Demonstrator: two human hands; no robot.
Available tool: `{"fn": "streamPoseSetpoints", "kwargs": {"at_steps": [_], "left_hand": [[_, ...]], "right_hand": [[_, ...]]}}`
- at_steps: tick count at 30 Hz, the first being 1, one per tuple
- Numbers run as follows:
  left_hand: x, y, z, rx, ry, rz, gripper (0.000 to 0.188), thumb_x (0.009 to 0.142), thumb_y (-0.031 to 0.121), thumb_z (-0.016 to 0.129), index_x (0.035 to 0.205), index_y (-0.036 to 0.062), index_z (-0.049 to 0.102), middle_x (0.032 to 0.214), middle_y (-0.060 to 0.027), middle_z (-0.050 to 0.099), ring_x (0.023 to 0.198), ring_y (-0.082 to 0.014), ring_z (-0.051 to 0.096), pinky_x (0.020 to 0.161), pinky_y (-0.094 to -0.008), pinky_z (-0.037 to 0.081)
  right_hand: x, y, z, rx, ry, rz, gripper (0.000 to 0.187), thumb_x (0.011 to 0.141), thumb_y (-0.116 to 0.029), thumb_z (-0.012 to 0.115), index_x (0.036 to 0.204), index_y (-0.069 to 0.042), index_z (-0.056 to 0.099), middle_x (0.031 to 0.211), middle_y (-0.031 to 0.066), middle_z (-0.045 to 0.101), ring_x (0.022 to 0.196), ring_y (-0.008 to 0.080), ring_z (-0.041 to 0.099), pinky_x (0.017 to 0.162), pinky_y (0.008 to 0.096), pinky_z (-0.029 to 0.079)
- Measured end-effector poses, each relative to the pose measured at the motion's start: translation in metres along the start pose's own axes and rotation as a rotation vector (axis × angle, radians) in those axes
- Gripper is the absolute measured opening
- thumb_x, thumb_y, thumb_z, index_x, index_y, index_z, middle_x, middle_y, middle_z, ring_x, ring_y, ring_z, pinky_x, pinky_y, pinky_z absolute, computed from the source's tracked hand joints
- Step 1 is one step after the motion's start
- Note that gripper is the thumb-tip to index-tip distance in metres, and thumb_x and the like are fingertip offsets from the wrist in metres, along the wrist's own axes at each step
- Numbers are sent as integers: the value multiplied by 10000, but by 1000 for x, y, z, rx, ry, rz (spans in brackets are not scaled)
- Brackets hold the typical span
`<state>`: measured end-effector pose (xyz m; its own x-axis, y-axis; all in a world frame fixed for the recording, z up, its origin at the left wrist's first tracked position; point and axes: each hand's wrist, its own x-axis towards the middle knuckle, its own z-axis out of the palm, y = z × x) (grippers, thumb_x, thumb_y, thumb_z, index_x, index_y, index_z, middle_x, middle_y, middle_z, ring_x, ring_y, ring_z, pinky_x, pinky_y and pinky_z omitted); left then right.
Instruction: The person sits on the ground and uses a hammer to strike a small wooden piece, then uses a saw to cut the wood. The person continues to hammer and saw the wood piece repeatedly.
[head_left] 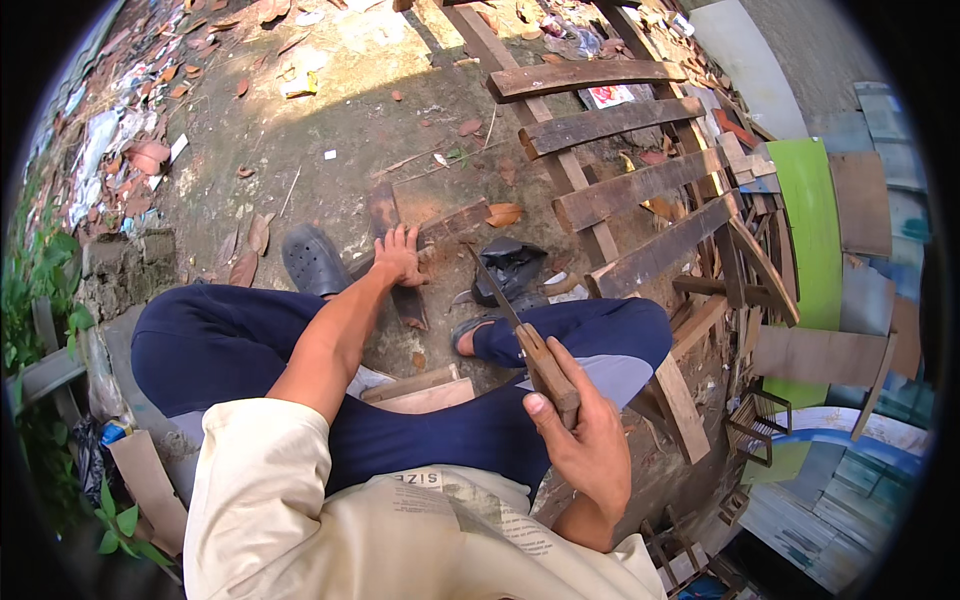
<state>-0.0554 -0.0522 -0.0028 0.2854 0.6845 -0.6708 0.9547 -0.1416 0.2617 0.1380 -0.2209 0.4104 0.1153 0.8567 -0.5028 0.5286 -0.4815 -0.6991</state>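
My left hand [400, 255] lies with its fingers spread on two dark wooden pieces that cross on the ground. One short plank [410, 308] runs away from me; the other wooden strip [458, 222] slants up to the right beneath or beside the hand. In my right hand [590, 445] is a wooden-handled blade [545, 368], held over my right leg. Its narrow, tapering metal points forward and left, apart from the wood. Seen nearly edge-on, it does not show whether it is a saw or a knife. My left palm hides where the pieces meet.
A slatted wooden frame [625, 190] lies at the far right, with stacked boards and a green panel [808, 250] beyond. A black plastic bag [510, 268] sits beside my right foot. Wood offcuts [420, 392] lie between my legs. Litter and dry leaves [150, 155] cover the left.
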Motion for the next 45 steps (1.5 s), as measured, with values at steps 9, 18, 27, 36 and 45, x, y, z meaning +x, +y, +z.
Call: {"fn": "streamPoseSetpoints", "kwargs": {"at_steps": [9,18,27,36,45], "left_hand": [[-21,-1,-29,-99,189,-36,929,907,534,671,1612,135,216,1565,-190,414,1427,-395,429,1157,-587,346],[-13,-14,-43,-251,142,-35,848,927,658,569,1509,56,436,1439,-260,548,1322,-421,537,1108,-483,434],[53,-23,-40,-465,89,216,965,878,685,613,1507,-25,435,1421,-336,535,1356,-420,515,1139,-460,403],[16,8,-32,-212,221,247,991,709,619,821,1404,-15,510,1319,-263,579,1270,-415,545,1037,-524,444],[-5,34,-28,-292,147,125,815,687,413,916,1292,30,526,1266,-203,600,1234,-384,570,989,-468,491]], "right_hand": [[-3,106,12,286,214,-115,615,968,-219,729,1487,5,488,1040,121,726,745,165,657,722,302,542],[30,129,16,700,112,-186,599,987,-139,678,1517,17,444,871,48,646,622,68,552,525,214,454],[60,131,32,564,251,-201,615,981,-167,686,1509,33,443,928,67,656,633,80,558,535,224,464],[67,131,36,502,296,-169,612,984,-181,688,1507,31,449,940,76,657,628,83,559,531,225,463],[65,133,39,468,322,-176,598,988,-161,679,1506,31,450,967,78,660,637,80,557,539,221,462]]}}
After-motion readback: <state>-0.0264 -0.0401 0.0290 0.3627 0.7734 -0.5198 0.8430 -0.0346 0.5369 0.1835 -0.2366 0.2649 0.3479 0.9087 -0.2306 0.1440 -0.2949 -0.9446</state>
